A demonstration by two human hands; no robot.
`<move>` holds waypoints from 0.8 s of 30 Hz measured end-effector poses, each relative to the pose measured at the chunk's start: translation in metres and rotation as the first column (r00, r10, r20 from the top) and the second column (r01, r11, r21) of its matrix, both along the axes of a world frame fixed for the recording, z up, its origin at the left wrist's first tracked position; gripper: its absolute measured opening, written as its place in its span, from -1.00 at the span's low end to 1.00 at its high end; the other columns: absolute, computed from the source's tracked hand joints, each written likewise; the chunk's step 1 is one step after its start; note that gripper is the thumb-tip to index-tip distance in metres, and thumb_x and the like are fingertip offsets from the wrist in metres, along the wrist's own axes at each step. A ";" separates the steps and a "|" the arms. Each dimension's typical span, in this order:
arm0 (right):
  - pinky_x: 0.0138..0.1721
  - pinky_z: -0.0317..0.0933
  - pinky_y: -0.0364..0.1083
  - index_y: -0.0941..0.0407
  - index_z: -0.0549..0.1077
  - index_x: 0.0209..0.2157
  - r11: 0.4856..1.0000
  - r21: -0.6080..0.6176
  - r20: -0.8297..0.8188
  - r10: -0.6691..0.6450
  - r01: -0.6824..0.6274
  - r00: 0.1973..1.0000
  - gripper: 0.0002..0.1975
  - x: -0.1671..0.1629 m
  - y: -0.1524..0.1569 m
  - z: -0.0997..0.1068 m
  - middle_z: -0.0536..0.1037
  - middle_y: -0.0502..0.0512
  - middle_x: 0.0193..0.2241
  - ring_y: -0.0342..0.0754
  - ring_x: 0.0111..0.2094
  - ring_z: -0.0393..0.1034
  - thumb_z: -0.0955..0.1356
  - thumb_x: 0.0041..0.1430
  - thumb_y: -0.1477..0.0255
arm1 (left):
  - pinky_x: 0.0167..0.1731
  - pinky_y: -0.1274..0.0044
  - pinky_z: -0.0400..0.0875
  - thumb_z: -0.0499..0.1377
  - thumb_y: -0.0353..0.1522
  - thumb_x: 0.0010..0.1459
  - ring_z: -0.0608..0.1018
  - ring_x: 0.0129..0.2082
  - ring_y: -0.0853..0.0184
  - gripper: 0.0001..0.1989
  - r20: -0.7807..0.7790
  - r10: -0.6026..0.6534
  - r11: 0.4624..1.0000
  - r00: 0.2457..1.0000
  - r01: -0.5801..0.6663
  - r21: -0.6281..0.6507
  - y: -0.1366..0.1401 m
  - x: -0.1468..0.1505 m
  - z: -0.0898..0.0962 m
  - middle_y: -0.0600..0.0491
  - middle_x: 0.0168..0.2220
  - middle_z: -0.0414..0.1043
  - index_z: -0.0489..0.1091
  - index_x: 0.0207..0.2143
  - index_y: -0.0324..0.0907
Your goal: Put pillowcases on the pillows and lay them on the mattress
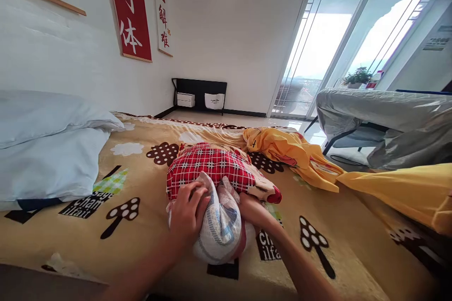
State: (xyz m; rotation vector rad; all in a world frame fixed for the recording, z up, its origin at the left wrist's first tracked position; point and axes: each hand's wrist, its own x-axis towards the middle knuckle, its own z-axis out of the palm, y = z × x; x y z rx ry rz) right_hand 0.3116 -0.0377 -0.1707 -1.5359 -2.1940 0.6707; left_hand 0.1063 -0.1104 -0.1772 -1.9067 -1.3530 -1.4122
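Note:
In front of me on the bed lies a bundle with a red plaid pillow-like part (212, 164) at its far side. A white cloth with blue and grey patterning (221, 230), possibly a pillowcase, bunches up on its near side. My left hand (189, 209) has its fingers curled over the left edge of the cloth, against the plaid fabric. At the right side of the bundle, my right hand (250, 208) presses in between cloth and plaid part. Its fingers are hidden under the fabric.
A tan patterned blanket (141, 178) covers the bed. White pillows (52, 146) are stacked at left. A crumpled yellow cloth (293, 150) lies at the right, with more yellow fabric (406, 188) nearer. Beyond stand a chair (358, 136) and a plastic-covered table (381, 106).

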 end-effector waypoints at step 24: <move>0.03 0.33 0.03 0.06 0.41 0.08 0.944 -0.053 -0.460 0.266 -0.325 0.847 -0.54 0.060 -0.017 0.041 0.48 0.15 0.05 0.06 0.05 0.38 0.35 0.17 0.21 | 0.16 0.04 0.19 0.21 -0.14 0.02 0.21 0.26 -0.25 -0.31 -0.264 -0.344 0.614 0.901 0.003 -0.789 -0.032 0.028 0.048 -0.24 0.31 0.09 0.23 0.23 0.00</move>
